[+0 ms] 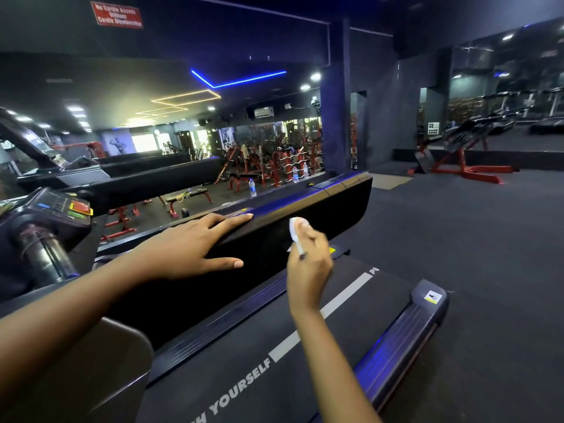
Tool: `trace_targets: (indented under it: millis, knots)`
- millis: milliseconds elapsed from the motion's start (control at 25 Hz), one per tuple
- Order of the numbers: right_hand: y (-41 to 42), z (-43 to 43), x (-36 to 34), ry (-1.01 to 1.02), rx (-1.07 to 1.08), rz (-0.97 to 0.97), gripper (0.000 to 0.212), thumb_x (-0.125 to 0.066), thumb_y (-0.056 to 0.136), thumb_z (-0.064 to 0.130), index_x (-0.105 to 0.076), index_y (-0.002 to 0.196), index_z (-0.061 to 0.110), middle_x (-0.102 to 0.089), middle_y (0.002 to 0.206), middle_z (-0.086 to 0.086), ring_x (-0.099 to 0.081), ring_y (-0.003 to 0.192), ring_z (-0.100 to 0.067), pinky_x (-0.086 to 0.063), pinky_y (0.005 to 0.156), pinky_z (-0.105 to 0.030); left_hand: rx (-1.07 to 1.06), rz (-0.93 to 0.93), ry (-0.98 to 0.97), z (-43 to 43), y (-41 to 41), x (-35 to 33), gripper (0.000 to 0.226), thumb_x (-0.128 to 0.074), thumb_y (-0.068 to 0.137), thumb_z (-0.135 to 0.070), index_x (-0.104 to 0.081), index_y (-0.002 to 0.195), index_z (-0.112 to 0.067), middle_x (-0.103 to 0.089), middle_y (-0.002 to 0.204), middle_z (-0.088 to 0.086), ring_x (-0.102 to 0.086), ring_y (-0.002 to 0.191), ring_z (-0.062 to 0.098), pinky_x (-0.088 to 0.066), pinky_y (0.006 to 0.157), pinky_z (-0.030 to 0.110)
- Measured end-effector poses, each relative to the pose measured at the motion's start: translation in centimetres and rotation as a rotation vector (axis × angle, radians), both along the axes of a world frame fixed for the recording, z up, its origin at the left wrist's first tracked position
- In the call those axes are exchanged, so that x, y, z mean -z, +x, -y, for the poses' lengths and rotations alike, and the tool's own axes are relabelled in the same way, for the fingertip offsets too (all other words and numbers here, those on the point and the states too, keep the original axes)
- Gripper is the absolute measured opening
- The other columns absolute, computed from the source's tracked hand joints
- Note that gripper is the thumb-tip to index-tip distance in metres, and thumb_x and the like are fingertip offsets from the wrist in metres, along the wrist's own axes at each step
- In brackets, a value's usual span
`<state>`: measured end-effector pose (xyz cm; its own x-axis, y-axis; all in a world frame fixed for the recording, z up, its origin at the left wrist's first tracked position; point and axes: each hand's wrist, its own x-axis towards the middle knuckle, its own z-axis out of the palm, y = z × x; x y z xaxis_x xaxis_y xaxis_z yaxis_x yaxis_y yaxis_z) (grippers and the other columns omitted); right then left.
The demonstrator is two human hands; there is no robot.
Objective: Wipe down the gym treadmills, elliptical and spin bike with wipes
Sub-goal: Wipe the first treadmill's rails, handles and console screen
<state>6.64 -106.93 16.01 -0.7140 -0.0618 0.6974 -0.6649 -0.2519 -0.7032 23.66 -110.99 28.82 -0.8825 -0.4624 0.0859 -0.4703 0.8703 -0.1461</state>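
A black treadmill lies below me, its belt printed with white lettering. Its tall black side panel runs from lower left to upper right. My left hand rests flat on the panel's top edge, fingers straight and thumb down its inner face. My right hand pinches a folded white wipe and holds it against the panel's inner face, just right of the left hand.
A second treadmill's console stands at the left. Water bottles stand on the ledge behind the panel. Red weight benches fill the gym floor beyond and at the right. The treadmill's right foot rail borders open rubber floor.
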Motion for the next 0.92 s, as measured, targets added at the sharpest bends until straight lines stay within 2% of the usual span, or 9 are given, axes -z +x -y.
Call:
trace_targets:
  millis: [160,200,360,400,520,560,720,840,920]
  knots:
    - [4.2,-1.5,1.1,-0.028,0.005,-0.262,0.031,-0.050,0.083,0.008,-0.073,0.103,0.011,-0.066,0.093,-0.004,-0.060,0.086,-0.011,-0.044,0.082,-0.014,0.010,-0.010,-0.009,0.2,0.2,0.2,0.092,-0.002,0.050,-0.095,0.022,0.131,-0.059,-0.021,0.153,-0.009,-0.033,0.135,0.013,-0.036,0.101,0.029]
    - [3.2,-1.7,1.0,-0.034,-0.021,-0.238,0.032,-0.050,0.081,0.005,-0.073,0.102,0.011,-0.067,0.096,-0.004,-0.061,0.089,-0.011,-0.045,0.083,-0.014,0.013,-0.007,-0.010,0.3,0.2,0.2,0.094,0.000,0.048,-0.096,0.022,0.131,-0.059,-0.021,0.153,-0.008,-0.033,0.135,0.013,-0.037,0.101,0.029]
    - [-4.1,-1.4,0.9,-0.059,-0.027,0.201,0.037,-0.054,0.079,-0.015,-0.070,0.107,0.004,-0.065,0.103,-0.003,-0.065,0.094,-0.022,-0.041,0.081,-0.002,0.018,-0.001,-0.016,0.5,0.2,0.2,0.092,-0.006,0.053,-0.093,0.021,0.133,-0.058,-0.022,0.153,-0.007,-0.036,0.134,0.014,-0.037,0.101,0.030]
    - [-5.0,-1.1,1.1,-0.036,-0.012,0.212,0.038,-0.054,0.079,-0.017,-0.069,0.109,0.001,-0.066,0.104,-0.008,-0.065,0.095,-0.025,-0.041,0.082,-0.002,0.018,0.001,-0.019,0.5,0.1,0.2,0.092,-0.007,0.054,-0.092,0.021,0.134,-0.057,-0.023,0.152,-0.007,-0.036,0.133,0.014,-0.037,0.101,0.029]
    - [-4.5,-0.1,2.2,0.000,-0.006,0.190,0.035,-0.059,0.080,-0.014,-0.069,0.109,0.003,-0.068,0.096,-0.016,-0.067,0.088,-0.033,-0.045,0.079,-0.019,0.023,-0.006,-0.037,0.6,0.1,0.2,0.099,-0.007,0.054,-0.092,0.015,0.142,-0.053,-0.025,0.151,-0.006,-0.038,0.132,0.014,-0.037,0.101,0.028]
    - [-3.7,0.1,2.5,-0.011,-0.008,0.197,0.034,-0.060,0.079,-0.011,-0.070,0.108,0.005,-0.068,0.091,-0.015,-0.067,0.084,-0.033,-0.045,0.076,-0.020,0.021,-0.012,-0.039,0.6,0.1,0.2,0.102,-0.006,0.052,-0.094,0.013,0.143,-0.052,-0.026,0.150,-0.006,-0.038,0.131,0.014,-0.037,0.100,0.028]
    - [1.5,0.0,2.8,-0.097,0.030,0.231,0.033,-0.058,0.075,-0.005,-0.073,0.101,0.008,-0.067,0.085,-0.009,-0.063,0.082,-0.013,-0.041,0.074,-0.006,0.016,-0.003,-0.048,0.8,0.0,0.3,0.105,-0.005,0.053,-0.096,0.010,0.145,-0.050,-0.027,0.149,-0.005,-0.041,0.128,0.015,-0.039,0.099,0.028]
    - [6.0,-1.0,2.8,-0.080,-0.023,0.131,0.033,-0.057,0.075,-0.003,-0.073,0.101,0.008,-0.068,0.092,-0.005,-0.060,0.092,-0.006,-0.045,0.082,-0.009,-0.025,0.016,-0.065,0.7,-0.1,0.4,0.090,-0.020,0.070,-0.088,0.009,0.146,-0.049,-0.024,0.152,-0.004,-0.038,0.132,0.018,-0.040,0.103,0.034]
    - [6.9,-2.4,2.5,-0.034,-0.117,0.029,0.036,-0.056,0.074,-0.006,-0.073,0.102,0.009,-0.068,0.095,-0.004,-0.060,0.093,-0.004,-0.042,0.085,-0.004,-0.058,0.035,-0.066,0.2,-0.3,0.2,0.087,-0.029,0.074,-0.076,0.010,0.146,-0.048,-0.021,0.154,-0.003,-0.035,0.136,0.019,-0.039,0.104,0.038]
